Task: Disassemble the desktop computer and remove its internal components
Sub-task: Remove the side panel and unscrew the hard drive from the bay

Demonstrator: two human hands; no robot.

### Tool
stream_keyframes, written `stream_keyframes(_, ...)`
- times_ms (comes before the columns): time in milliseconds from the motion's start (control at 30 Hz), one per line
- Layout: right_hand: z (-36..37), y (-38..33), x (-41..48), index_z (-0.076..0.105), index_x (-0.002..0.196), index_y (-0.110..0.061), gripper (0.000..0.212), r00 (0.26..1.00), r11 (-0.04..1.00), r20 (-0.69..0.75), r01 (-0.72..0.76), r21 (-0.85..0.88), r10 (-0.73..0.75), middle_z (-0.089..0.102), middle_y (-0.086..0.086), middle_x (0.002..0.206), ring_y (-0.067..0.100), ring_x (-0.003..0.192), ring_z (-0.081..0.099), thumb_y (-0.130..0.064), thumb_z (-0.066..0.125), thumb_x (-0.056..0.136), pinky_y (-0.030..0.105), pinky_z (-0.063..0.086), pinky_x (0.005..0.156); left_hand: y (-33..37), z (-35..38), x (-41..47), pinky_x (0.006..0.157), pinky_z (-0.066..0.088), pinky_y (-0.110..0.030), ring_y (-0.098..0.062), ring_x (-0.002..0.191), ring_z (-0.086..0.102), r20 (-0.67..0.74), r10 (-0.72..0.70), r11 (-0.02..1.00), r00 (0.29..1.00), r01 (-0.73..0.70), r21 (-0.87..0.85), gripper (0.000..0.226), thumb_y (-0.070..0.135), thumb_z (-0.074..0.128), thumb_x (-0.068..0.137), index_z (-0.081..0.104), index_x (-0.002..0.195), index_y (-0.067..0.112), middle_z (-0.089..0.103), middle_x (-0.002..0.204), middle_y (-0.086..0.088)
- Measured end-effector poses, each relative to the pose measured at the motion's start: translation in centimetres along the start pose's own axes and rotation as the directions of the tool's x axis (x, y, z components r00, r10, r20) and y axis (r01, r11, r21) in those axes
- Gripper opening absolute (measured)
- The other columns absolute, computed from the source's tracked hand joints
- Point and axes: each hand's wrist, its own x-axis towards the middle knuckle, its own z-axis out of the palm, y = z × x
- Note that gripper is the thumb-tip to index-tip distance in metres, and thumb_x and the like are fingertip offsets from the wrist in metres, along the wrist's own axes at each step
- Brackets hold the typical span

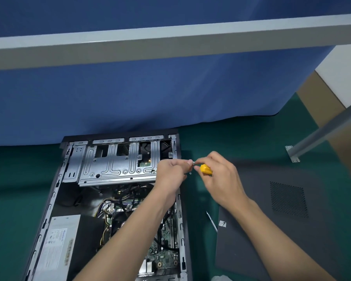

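— Where is the computer sitting right now?

— It is lying on its side on the green mat, open face up, directly in front of you. The silver drive cage is filling its far end. The power supply is sitting in the near left corner, and the circuit board and wires are showing beneath your left forearm.

— And what are my hands doing?

— You are reaching your left hand across the case, with its fingers curled in and the fingertips pinching a small silver screw just past the case's far right corner. Your right hand is meeting it from the other side, and its fingertips are touching the same screw. You are also curling the rest of that hand around a screwdriver. Only the yellow handle is showing, so I cannot tell where the tip is pointing.

— What is lying around the case?

— The dark side panel, with its vent holes, is lying flat on the mat just to the right, under your right forearm. A thin metal rod is resting between the case and the panel, touching the panel's edge. Behind everything, a blue cloth is hanging down to the mat beneath a grey beam. A grey metal leg is slanting down to the mat at far right.
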Motion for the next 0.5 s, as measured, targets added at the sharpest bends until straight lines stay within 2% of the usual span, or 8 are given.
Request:
stream_keyframes(133, 0.0, 0.5, -0.3, 0.070, 0.090, -0.014, 0.012, 1.000, 1.000, -0.008, 0.005, -0.017, -0.005, 0.056, -0.001, 0.080, 0.026, 0.062, 0.055, -0.010, 0.074, 0.080, 0.039, 0.049, 0.053, -0.5, 0.6, 0.0, 0.072, 0.046, -0.021, -0.017, 0.096, 0.068, -0.003, 0.007, 0.998, 1.000, -0.007, 0.055, 0.011, 0.012, 0.068, 0.088, 0.073, 0.079, 0.010, 0.074, 0.092, -0.009)
stream_keyframes(300, 0.0, 1.1, -0.2, 0.071, 0.083, -0.014, 0.004, 0.999, 0.999, 0.034, 0.014, -0.038, -0.013, 0.055, -0.001, 0.077, 0.026, 0.059, 0.053, -0.011, 0.071, 0.081, 0.039, 0.048, 0.051, -1.0, 0.6, 0.4, 0.070, 0.047, -0.022, -0.013, 0.084, 0.067, 0.028, 0.013, 0.995, 1.000, -0.016, 0.098, 0.012, 0.014, 0.068, 0.088, 0.074, 0.077, 0.012, 0.073, 0.081, -0.003)
stream_keyframes(367, 0.1, 1.8, -0.1, 0.070, 0.081, -0.015, 0.002, 0.999, 0.999, 0.044, -0.023, -0.028, 0.024, 0.057, -0.001, 0.076, 0.026, 0.063, 0.055, -0.013, 0.070, 0.081, 0.040, 0.048, 0.054, -1.2, 0.4, 0.8, 0.073, 0.048, -0.024, -0.013, 0.082, 0.064, 0.025, 0.114, 0.976, 0.993, -0.116, 0.186, 0.014, 0.017, 0.066, 0.090, 0.073, 0.079, 0.013, 0.071, 0.080, 0.001)
stream_keyframes(400, 0.3, 2.4, 0.0, 0.070, 0.081, -0.015, 0.001, 0.996, 0.997, 0.047, -0.069, -0.033, 0.071, 0.058, -0.001, 0.077, 0.027, 0.065, 0.056, -0.015, 0.069, 0.082, 0.040, 0.049, 0.057, -1.5, 0.0, 1.3, 0.076, 0.048, -0.026, -0.013, 0.084, 0.063, 0.009, 0.233, 0.922, 0.972, -0.224, 0.316, 0.014, 0.019, 0.064, 0.092, 0.073, 0.082, 0.014, 0.071, 0.084, 0.003)
stream_keyframes(433, 0.6, 3.1, 0.1, 0.070, 0.081, -0.014, 0.005, 0.990, 0.990, 0.051, -0.131, -0.052, 0.134, 0.059, 0.000, 0.077, 0.028, 0.069, 0.057, -0.018, 0.069, 0.083, 0.040, 0.049, 0.060, -1.8, -0.4, 1.7, 0.080, 0.047, -0.027, -0.014, 0.089, 0.062, 0.014, 0.383, 0.791, 0.923, -0.336, 0.511, 0.014, 0.022, 0.061, 0.094, 0.073, 0.089, 0.015, 0.070, 0.092, 0.004)
stream_keyframes(467, 1.0, 4.0, 0.2, 0.069, 0.081, -0.013, 0.009, 0.977, 0.977, 0.063, -0.198, -0.079, 0.203, 0.059, 0.002, 0.078, 0.030, 0.071, 0.057, -0.021, 0.067, 0.084, 0.041, 0.049, 0.063, -2.2, -1.1, 2.2, 0.087, 0.045, -0.029, -0.016, 0.099, 0.059, 0.057, 0.521, 0.580, 0.852, -0.402, 0.709, 0.018, 0.025, 0.058, 0.095, 0.071, 0.102, 0.015, 0.068, 0.105, 0.003)
stream_keyframes(500, 1.4, 4.9, 0.3, 0.068, 0.081, -0.011, 0.013, 0.958, 0.958, 0.085, -0.264, -0.114, 0.274, 0.060, 0.004, 0.079, 0.031, 0.074, 0.057, -0.023, 0.066, 0.085, 0.041, 0.049, 0.065, -2.7, -1.8, 2.7, 0.095, 0.041, -0.032, -0.019, 0.113, 0.053, 0.125, 0.601, 0.367, 0.789, -0.411, 0.834, 0.028, 0.030, 0.054, 0.097, 0.066, 0.116, 0.014, 0.062, 0.121, 0.000)
